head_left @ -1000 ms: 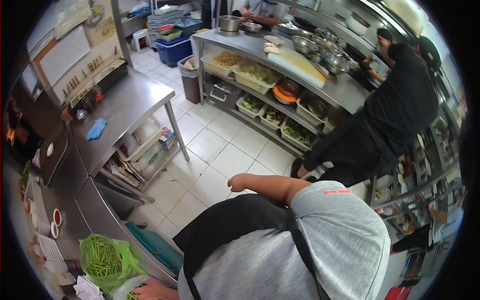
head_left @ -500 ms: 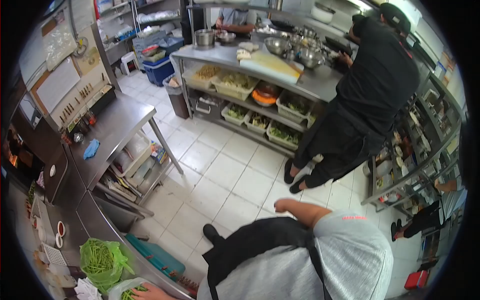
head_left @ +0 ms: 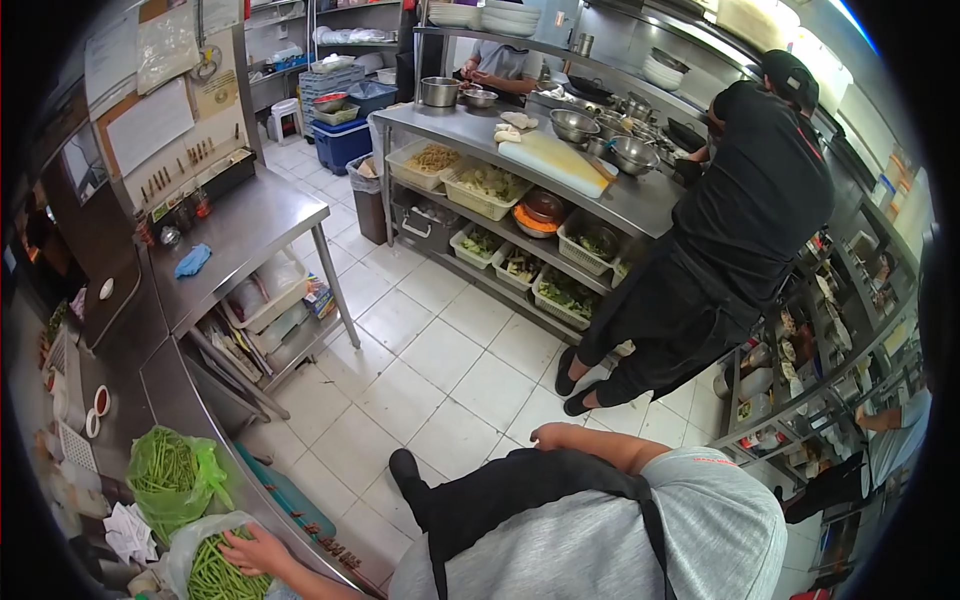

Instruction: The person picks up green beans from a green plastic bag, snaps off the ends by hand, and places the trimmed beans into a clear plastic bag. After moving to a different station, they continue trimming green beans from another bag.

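Note:
My left hand (head_left: 258, 553) lies on long green beans (head_left: 222, 575) in a clear plastic bag (head_left: 187, 545) on the steel counter at bottom left, its fingers spread over them. Beside this bag stands a green plastic bag (head_left: 207, 472) filled with more green beans (head_left: 165, 465). Crumpled white paper (head_left: 130, 533) lies next to the bags. My right hand (head_left: 548, 436) hangs in front of my black apron, away from the counter. Its fingers look curled, and nothing shows in them.
A steel table (head_left: 265, 215) with a blue cloth (head_left: 193, 260) stands ahead on the left. Across the tiled floor (head_left: 440, 355), a co-worker in black (head_left: 750, 210) stands at a prep counter (head_left: 450, 125) with bowls and shelved vegetable baskets. Another person (head_left: 500, 65) works behind it.
The view has shifted, bringing more of the clear bag and its beans into sight. My left hand is now more visible on the beans. My right hand stays near my apron.

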A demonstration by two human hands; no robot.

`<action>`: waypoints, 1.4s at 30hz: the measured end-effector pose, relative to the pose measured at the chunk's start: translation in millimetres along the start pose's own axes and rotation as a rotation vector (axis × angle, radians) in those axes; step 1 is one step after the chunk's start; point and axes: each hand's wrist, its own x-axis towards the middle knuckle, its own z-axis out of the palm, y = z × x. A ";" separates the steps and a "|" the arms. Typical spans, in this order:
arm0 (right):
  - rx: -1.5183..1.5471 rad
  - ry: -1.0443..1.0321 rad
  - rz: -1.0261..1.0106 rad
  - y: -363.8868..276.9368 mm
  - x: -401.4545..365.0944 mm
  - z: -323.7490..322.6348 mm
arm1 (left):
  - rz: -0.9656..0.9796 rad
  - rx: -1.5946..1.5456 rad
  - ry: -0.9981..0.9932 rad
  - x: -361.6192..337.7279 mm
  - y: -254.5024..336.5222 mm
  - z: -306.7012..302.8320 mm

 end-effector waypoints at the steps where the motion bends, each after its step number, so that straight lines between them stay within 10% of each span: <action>1: -0.013 0.018 0.001 -0.2 -2.2 -0.9 | -0.002 -0.011 0.001 0.2 1.1 0.1; 42: -0.019 0.002 -0.069 -19.6 23.6 9.5 | 0.041 -0.095 -0.060 -1.7 4.0 -4.3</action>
